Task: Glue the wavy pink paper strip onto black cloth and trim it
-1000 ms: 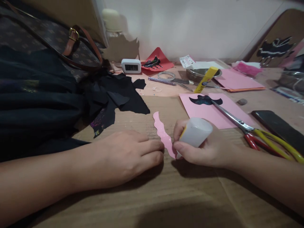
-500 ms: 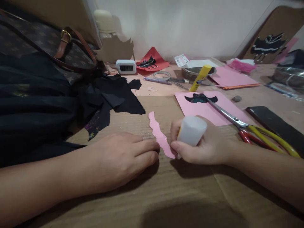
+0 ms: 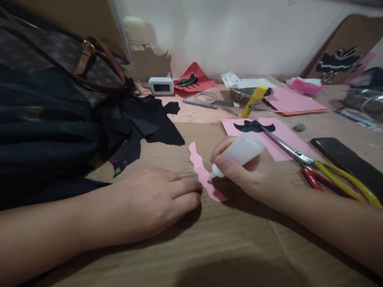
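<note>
A wavy-edged pink paper strip (image 3: 196, 161) lies on brown cardboard (image 3: 155, 161), with wet, shiny glue on part of it. My left hand (image 3: 167, 191) rests on the cardboard, its closed fingertips at the strip's left edge and holding it; the thumb is hidden. In my right hand (image 3: 239, 171), closed around it, is a white glue bottle (image 3: 243, 147), tilted with its nozzle down at the strip's lower part. Behind that hand, a black wavy cutout (image 3: 251, 126) lies on a pink sheet (image 3: 285, 139). Scissors (image 3: 302, 156) with red and yellow handles rest across the sheet, tips near the cutout.
Black fabric scraps (image 3: 161, 123) lie at left, beside a brown bag (image 3: 104, 59). A yellow glue stick (image 3: 254, 101), metal bowl (image 3: 236, 94), white digital clock (image 3: 161, 86) and red paper (image 3: 194, 75) are behind. A black phone (image 3: 344, 155) lies right.
My right hand has tipped the glue bottle further over and lifted its nozzle from the strip's lower end, up and left along the strip. My left hand has hardly moved.
</note>
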